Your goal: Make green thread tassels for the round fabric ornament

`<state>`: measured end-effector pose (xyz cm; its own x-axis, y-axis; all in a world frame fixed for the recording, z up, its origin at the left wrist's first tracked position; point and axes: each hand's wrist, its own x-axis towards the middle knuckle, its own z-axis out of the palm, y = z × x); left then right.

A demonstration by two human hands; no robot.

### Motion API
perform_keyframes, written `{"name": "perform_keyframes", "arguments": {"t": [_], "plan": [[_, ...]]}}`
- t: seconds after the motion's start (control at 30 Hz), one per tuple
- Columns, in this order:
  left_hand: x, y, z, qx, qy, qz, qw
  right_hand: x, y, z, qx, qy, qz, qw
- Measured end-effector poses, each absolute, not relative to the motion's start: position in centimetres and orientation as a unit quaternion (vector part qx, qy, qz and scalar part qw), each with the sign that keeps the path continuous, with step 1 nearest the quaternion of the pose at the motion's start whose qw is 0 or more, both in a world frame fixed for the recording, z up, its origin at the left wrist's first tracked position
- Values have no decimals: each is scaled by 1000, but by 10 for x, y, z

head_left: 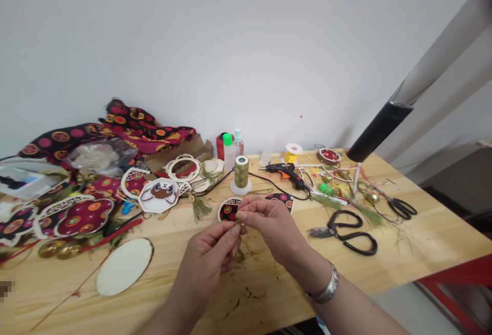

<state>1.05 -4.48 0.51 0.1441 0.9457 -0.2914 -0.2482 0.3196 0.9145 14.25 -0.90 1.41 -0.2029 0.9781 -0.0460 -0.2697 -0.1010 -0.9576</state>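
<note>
My left hand and my right hand meet over the middle of the wooden table. Both are closed in pinches around a small gold-green piece held between the fingertips; I cannot make out what it is. A silver bracelet sits on my right wrist. Just beyond the hands lies a round red patterned disc, and behind it stands a spool of olive-gold thread.
Black scissors lie to the right, a black glue gun behind. A white oval board lies at the left front. Patterned fabric, a sheep cut-out, glue bottles and yellow thread crowd the back.
</note>
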Motion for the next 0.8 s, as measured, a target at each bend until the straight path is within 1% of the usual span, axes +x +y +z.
{"name": "perform_keyframes", "arguments": {"t": [0.13,0.23,0.4,0.67,0.8], "plan": [[10,-45,4,362,485,452,655,149,-10,15,-435,-479,587,487],[9,-44,3,355,491,460,649,155,-11,10,-466,-492,530,510],[9,-43,1,365,487,462,645,159,-21,3,-456,-571,440,523],[10,-44,0,405,489,441,635,155,-27,5,-445,-697,293,480],[10,-45,0,408,481,435,643,155,-26,7,-439,-725,267,458]]}}
